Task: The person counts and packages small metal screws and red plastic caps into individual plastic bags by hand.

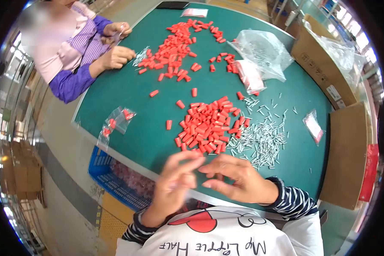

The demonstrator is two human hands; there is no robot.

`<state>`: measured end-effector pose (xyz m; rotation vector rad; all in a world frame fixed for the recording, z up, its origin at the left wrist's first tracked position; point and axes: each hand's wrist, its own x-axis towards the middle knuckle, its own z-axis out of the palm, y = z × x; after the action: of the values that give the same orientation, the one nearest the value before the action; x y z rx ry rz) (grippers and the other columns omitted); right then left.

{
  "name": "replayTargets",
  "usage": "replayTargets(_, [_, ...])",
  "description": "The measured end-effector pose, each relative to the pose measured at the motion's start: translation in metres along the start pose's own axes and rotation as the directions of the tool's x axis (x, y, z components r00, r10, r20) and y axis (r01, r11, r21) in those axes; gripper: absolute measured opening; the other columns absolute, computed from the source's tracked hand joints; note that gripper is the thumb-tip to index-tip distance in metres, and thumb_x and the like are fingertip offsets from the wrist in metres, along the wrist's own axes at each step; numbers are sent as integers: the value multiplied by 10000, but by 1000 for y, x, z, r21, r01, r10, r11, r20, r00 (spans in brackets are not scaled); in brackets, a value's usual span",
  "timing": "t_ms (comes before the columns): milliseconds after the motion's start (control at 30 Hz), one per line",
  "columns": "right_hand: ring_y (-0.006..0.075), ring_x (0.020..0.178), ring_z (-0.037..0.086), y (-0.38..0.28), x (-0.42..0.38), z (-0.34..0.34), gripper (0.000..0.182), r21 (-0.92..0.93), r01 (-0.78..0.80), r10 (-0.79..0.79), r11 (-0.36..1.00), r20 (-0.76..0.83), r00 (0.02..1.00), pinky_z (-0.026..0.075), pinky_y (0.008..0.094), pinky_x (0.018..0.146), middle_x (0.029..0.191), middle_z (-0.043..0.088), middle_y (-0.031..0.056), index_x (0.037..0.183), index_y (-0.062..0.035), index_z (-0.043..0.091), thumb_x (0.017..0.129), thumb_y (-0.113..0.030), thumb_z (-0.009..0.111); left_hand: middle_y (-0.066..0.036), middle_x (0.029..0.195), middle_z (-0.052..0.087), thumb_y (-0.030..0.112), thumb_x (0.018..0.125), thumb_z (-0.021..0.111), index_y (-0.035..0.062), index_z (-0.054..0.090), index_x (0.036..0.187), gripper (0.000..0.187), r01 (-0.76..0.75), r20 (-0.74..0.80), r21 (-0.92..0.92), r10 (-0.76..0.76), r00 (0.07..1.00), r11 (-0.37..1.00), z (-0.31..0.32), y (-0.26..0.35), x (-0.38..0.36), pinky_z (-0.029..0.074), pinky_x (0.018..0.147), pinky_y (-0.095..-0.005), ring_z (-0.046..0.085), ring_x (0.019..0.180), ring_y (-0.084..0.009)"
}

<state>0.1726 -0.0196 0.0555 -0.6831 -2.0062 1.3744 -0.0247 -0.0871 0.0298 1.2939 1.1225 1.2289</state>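
Both of my hands are over the near edge of the green table (145, 145), just in front of a heap of red plastic caps (205, 126). My left hand (175, 181) is blurred, its fingers bent near the closest caps; whether something is between them cannot be made out. Beside it, on the right, my right hand (232, 177) has its thumb and fingers apart, with nothing visible in them. A pile of small metal screws (260, 143) lies right of the red heap, beyond my right hand. Small clear bags with red caps (111, 123) lie at the left table edge.
Across the table at the left, a co-worker's hands (119, 55) are beside more screws (141, 56) and red caps (170, 49). Clear plastic bags (264, 51) lie at the back right, near cardboard boxes (324, 68). A blue crate (119, 181) stands below the left edge.
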Motion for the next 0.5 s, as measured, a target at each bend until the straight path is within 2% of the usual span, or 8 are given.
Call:
replayTargets(33, [245,796,636,2,-1,1,237,-9,4,-5,1000,-23,1000,539,318,592,949,628,131,1069,-24,677,838,-56,718,-172,1339,487,356,1020,496,-17,596,1274,462,-80,66,36,77,995,996,14,-2,14,500,864,-330,599,1025,-200])
replayTargets(67, [259,812,637,5,-7,0,234,-27,-48,47,998,-29,998,541,332,640,960,629,134,1071,-32,683,843,-70,718,-170,1343,485,346,1013,514,-14,583,1290,459,-113,124,28,109,986,993,23,-7,23,463,935,-349,552,1122,-219])
replayTargets(100, [265,819,638,10,-8,-2,228,-50,10,-13,999,-73,997,539,338,657,966,629,136,1065,-30,684,842,-64,716,-169,1347,483,335,1006,532,-10,570,1305,459,-145,182,18,140,973,989,30,-11,31,426,1006,-369,505,1220,-239])
replayTargets(167, [279,833,640,19,-10,-9,217,-104,121,-135,987,-150,979,536,349,692,979,629,140,1054,-26,686,839,-52,711,-151,1319,488,254,996,559,5,553,1325,413,-157,213,-16,157,964,987,40,-14,39,425,996,-348,502,1212,-227])
replayTargets(200, [294,854,643,16,-14,-13,198,-41,51,-57,998,-149,987,529,362,733,989,631,148,1032,-16,687,834,-14,689,-142,1306,491,213,991,572,12,545,1336,400,-159,225,-32,162,961,987,44,-15,41,425,992,-338,500,1208,-220])
replayTargets(333, [266,775,632,21,-21,-17,204,-97,-77,49,992,-258,965,522,330,665,947,626,141,1023,7,669,822,37,654,-130,1290,531,211,1007,555,-27,542,1309,385,32,178,-120,-10,984,992,50,-24,42,423,997,-337,518,1188,-198])
replayTargets(433, [193,727,614,23,-25,-19,218,17,-200,198,980,-222,955,494,283,613,934,624,105,1052,5,626,837,15,663,-112,1206,598,246,1030,506,-13,531,1324,393,214,140,-158,-192,971,964,52,-26,38,500,837,-288,604,1013,-156])
replayTargets(500, [150,709,591,27,-27,-17,238,189,-240,283,952,-248,926,474,257,596,935,622,82,1070,-1,594,847,-11,676,-103,1158,629,275,1041,473,-7,536,1306,392,334,130,-207,-313,941,920,50,-19,38,497,684,-253,615,870,-124])
